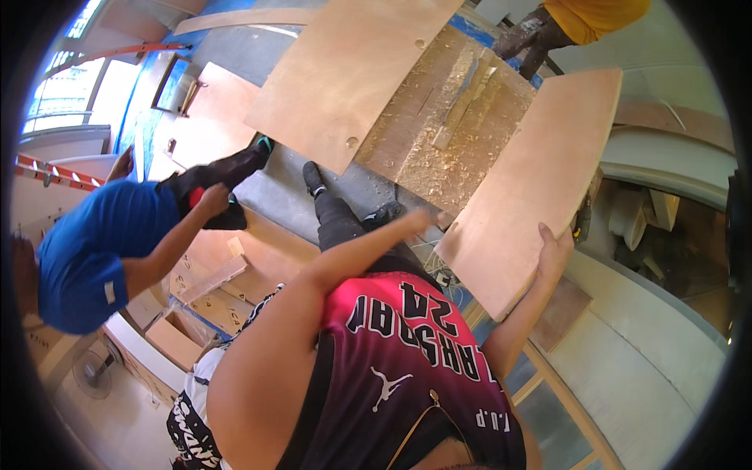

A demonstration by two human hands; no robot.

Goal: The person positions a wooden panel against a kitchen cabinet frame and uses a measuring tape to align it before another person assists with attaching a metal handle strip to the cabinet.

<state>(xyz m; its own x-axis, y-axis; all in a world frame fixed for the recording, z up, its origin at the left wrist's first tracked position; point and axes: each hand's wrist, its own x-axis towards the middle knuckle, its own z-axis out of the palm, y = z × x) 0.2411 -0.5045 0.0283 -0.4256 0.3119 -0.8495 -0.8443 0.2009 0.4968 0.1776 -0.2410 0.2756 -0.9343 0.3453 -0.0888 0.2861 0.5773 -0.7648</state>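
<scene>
My right hand [553, 249] grips the edge of a pale plywood panel [533, 172], which is tilted on the right with a curved outer edge. My left hand [417, 225] is a little left of that panel's near corner; its fingers are smeared by motion, so I cannot make out their shape or whether they touch anything. Beyond my hands, a wood base board [407, 117] is covered in shavings and carries loose strips [462, 106]. Another plywood sheet [329, 78], with round cutouts, lies at the upper middle.
A co-worker in blue [110, 243] stands close at left, another person in yellow [587, 19] at top right. An orange ladder [63, 172], a fan [94, 364], wooden offcuts [219, 278] and a curved white structure [650, 157] surround me. Cables [431, 258] lie by my feet.
</scene>
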